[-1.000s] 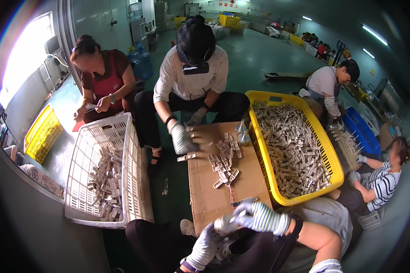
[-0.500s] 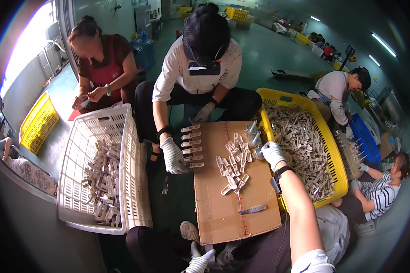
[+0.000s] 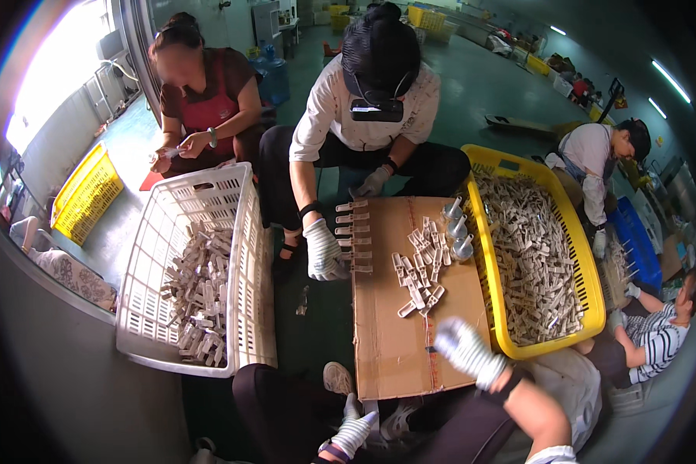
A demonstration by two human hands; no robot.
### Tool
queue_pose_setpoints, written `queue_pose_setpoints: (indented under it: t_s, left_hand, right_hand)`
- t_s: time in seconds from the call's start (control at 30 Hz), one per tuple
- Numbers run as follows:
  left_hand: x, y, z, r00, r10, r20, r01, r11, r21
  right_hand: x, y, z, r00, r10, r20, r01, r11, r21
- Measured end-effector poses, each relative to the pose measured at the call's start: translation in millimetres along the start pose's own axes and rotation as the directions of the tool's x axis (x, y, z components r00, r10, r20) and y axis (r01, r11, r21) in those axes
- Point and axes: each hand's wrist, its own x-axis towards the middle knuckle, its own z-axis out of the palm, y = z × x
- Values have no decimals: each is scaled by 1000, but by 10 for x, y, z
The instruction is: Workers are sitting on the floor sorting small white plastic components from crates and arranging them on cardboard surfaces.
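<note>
My right hand [image 3: 472, 352], in a striped glove, is smeared by motion over the near right part of a cardboard box [image 3: 383, 348]. It covers the place of a small grey knife-like tool, so I cannot tell whether it holds it. Low by the box's near edge is my left hand [image 3: 353, 433], also gloved, its thumb and fingers about a pale piece I cannot make out. A loose pile of pale plastic clips [image 3: 421, 271] lies on the cardboard. Beyond it, small bluish bottles with pointed tips [image 3: 458, 228] stand at the right edge. More clips [image 3: 356, 238] line the left edge in a row.
A white crate [image 3: 259, 309] of clips stands at left, a yellow crate [image 3: 595, 309] full of them at right. Across the box sits a capped person [image 3: 379, 85], gloved hand [image 3: 325, 251] beside the row. Another person [image 3: 209, 100] sits far left; two more work at right.
My right hand has left the bottles and come nearer, down over the tool on the cardboard. My left hand stays low by the near edge. The whole view has shifted a little.
</note>
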Motion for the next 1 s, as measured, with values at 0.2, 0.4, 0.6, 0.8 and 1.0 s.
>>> queue_pose_setpoints:
  t_s: [0.2,0.4,0.6,0.8,1.0]
  left_hand:
    - [-78,300,95,994,-85,63,90,993,-71]
    - [10,120,36,984,-123,127,131,990,-55]
    - [127,-69,-165,991,-84,101,79,995,56]
    - [121,192,-510,866,436,245,-484,605,632]
    - [155,318,-561,626,361,691,-763,468,447]
  right_hand:
    - [-1458,772,1454,884,298,360,-222,946,-237]
    - [-1460,1052,2037,843,366,394,-538,581,611]
    - [-1461,1127,2096,806,308,505,-592,439,676]
    - [-1419,1061,2025,870,319,376,-456,809,370]
    - [-1421,763,1882,839,394,375,-506,818,273]
